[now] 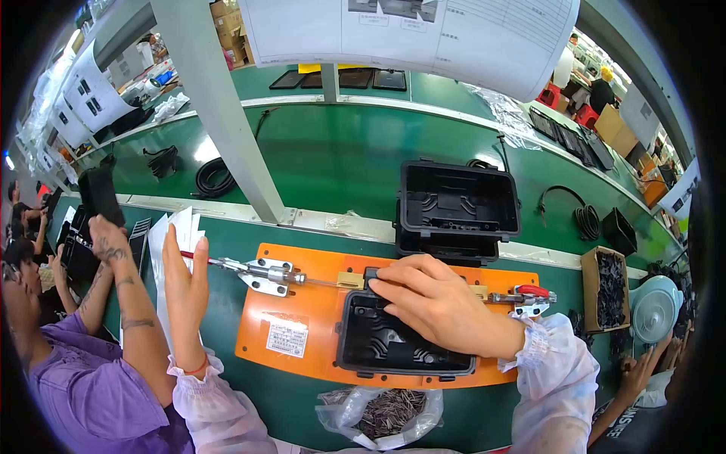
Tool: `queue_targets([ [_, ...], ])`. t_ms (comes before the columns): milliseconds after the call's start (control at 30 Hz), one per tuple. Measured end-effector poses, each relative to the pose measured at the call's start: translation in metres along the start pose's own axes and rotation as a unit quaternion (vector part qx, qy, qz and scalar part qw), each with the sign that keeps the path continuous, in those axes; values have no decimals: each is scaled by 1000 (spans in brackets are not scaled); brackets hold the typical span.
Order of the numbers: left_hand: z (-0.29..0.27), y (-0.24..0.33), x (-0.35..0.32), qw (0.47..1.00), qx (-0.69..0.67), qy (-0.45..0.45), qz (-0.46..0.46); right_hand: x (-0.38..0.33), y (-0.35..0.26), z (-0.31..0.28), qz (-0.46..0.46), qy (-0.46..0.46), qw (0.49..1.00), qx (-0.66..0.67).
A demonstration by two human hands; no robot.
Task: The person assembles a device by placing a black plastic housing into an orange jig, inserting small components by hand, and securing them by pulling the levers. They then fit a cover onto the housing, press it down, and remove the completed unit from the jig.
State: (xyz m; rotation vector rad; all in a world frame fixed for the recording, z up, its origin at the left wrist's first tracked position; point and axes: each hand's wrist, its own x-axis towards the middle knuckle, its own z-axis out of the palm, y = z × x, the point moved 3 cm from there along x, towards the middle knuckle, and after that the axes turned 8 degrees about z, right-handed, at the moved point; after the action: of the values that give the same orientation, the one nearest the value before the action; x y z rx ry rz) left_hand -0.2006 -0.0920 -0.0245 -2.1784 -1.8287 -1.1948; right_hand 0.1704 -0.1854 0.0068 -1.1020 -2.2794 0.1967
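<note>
Black plastic box (370, 333) sits on the orange board (310, 312) under the right grip (442, 306), whose fingers reach over its far side; whether they pinch it, I cannot tell. Left grip (187, 299) is open, a red handle (187, 255) showing between thumb and fingers.

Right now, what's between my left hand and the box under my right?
Head view: some orange board, with a metal clamp and white label on it.

Right hand (448, 306) rests, seemingly, on black box (364, 342).
</note>
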Motion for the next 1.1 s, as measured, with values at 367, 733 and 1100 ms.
queue_targets([
  [367, 25, -42, 1, 671, -639, 149, -345, -1, 3, 11, 52, 2, 999, -1],
  [733, -1, 110, 13, 940, -336, 28, 48, -5, 2, 11, 63, 19, 998, 5],
  [1100, 27, 143, -21, 942, -83, -61, 320, -7, 0, 13, 53, 36, 998, -21],
])
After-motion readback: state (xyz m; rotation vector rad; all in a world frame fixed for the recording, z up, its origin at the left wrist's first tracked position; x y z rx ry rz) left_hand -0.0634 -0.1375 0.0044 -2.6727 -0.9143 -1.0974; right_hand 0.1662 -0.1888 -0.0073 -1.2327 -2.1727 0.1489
